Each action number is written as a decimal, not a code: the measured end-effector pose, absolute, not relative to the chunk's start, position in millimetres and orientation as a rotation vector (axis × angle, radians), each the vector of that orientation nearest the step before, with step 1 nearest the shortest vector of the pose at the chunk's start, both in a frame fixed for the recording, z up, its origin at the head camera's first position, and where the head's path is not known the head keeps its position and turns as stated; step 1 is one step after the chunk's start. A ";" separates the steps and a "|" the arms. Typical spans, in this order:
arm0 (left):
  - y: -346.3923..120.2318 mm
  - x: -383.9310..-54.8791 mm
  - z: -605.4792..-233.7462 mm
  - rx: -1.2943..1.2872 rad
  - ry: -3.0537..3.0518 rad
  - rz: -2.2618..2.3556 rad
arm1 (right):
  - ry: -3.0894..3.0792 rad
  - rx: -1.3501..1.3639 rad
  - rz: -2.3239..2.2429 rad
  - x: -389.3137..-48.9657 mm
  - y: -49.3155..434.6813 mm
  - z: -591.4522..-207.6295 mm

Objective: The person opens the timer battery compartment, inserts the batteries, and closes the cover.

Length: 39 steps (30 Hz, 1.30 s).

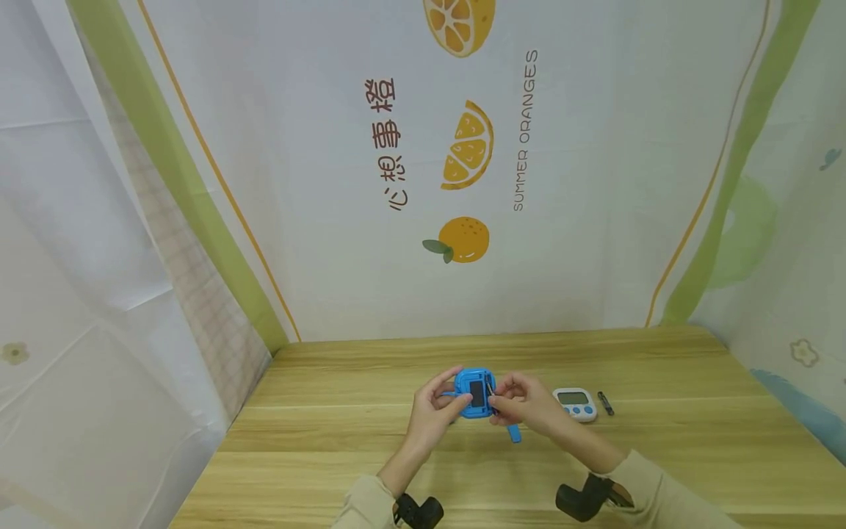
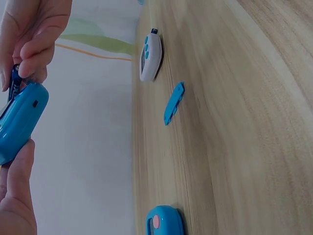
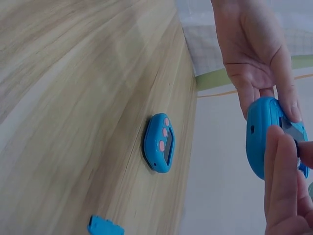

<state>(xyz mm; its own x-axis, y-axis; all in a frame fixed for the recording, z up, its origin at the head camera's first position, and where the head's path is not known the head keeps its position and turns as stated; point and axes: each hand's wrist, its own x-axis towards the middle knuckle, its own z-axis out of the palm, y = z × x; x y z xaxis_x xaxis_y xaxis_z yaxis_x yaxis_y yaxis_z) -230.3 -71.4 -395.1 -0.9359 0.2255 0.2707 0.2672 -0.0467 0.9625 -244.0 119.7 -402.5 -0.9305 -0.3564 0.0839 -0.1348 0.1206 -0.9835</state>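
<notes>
- Here, the left hand (image 1: 432, 411) grips a blue device (image 1: 477, 393) above the desk (image 1: 317, 441), its back towards the person.
- The right hand (image 1: 530, 408) pinches a slim dark battery (image 2: 15, 81) at the device's side.
- Down on the desk: a narrow blue strip (image 2: 174, 103), a second blue device (image 3: 159, 143), a white device (image 1: 576, 405).

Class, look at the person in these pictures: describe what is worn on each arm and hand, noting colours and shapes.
The left hand and right hand are ungloved. The left sleeve and right sleeve are plain beige. By each cuff sits a chunky black device with a rounded end, one left, one right.
</notes>
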 end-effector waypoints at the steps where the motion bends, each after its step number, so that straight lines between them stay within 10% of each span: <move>1: -71.4 -230.3 -395.5 -0.555 -2.146 -2.183 | 2.221 -0.482 -1.921 -243.5 119.0 -402.3; 39: -76.6 -242.3 -409.4 -0.549 -2.154 -2.242 | 2.488 -1.027 -1.790 -251.6 130.3 -407.7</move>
